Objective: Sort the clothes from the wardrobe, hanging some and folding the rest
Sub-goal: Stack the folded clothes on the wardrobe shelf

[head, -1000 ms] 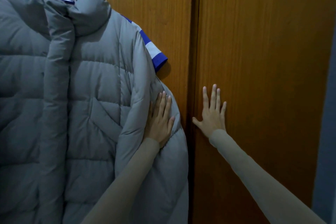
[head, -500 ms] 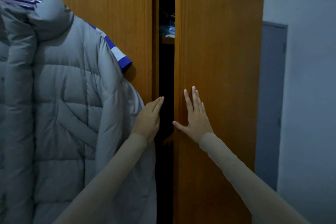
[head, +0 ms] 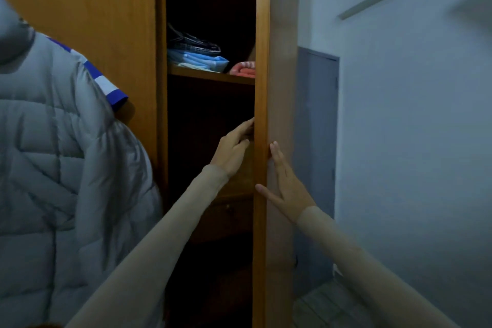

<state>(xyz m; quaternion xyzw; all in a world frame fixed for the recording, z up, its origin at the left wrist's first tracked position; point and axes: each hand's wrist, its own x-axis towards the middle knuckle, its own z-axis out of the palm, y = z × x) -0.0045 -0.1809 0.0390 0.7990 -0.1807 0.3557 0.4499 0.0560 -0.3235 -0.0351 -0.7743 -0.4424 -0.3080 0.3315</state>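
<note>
Step in hand: opening the wardrobe; no garment taken out yet.

Right door (head: 277, 88) stands edge-on, swung well out. Right hand (head: 286, 185) lies flat on its outer face, fingers straight and together, thumb spread toward 9 o'clock across the door's edge. Left hand (head: 234, 145) reaches into the gap at 9 o'clock of that edge, fingers extended and loosely together, tips touching or just behind the inner side (contact hidden, cannot tell which). Neither hand holds anything.

Clothes: folded blue stack (head: 198, 57) on the shelf (head: 210, 76) at 12 o'clock of the left hand, something dark on top; a pink folded piece (head: 243, 68) just beside it at 3 o'clock, partly hidden by the door. Below the shelf the interior is too dark to read. A grey puffer jacket (head: 61, 168) hangs outside on the closed left door (head: 106, 8), at 9 o'clock of the opening.

Judgement: the next move calls for swinging the door fully clear, then reaching up to the shelf for the folded stack. Lift it from beneath, since a loose pile will likely slide apart.
</note>
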